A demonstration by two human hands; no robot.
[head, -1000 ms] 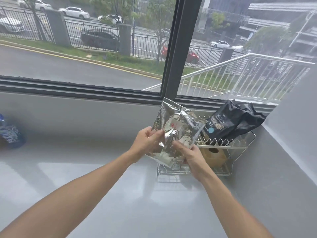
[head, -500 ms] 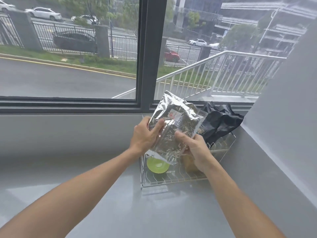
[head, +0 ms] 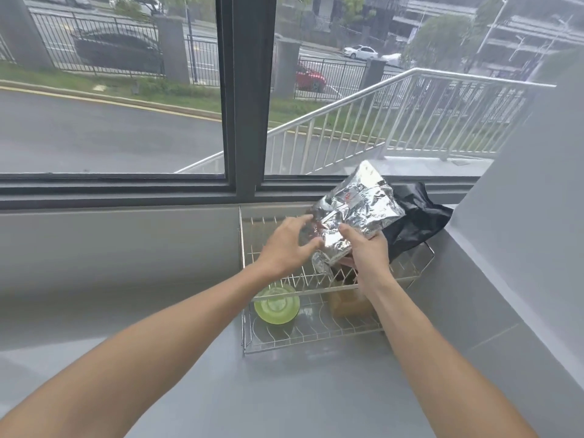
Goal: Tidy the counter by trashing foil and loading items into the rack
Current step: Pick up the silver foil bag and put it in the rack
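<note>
Item: silver foil pouch [head: 354,213], held tilted above the wire rack [head: 316,338], against a black bag [head: 417,216]. Right hand [head: 368,254] pinches its lower edge; left hand [head: 286,246] open, fingers spread, barely touching. Risk — a one-handed pinch on slick foil may slip, dropping it onto the contents. Rack holds: green dish [head: 276,306], brown object [head: 347,305] — identity unclear.

The foil bag [head: 354,213] was crinkled silver with a small red mark, and the bag [head: 417,216] behind it was black. A lime-green dish [head: 276,305] and a tan block [head: 347,303] sat in the silvery wire rack [head: 309,338] on the grey counter [head: 252,390].
</note>
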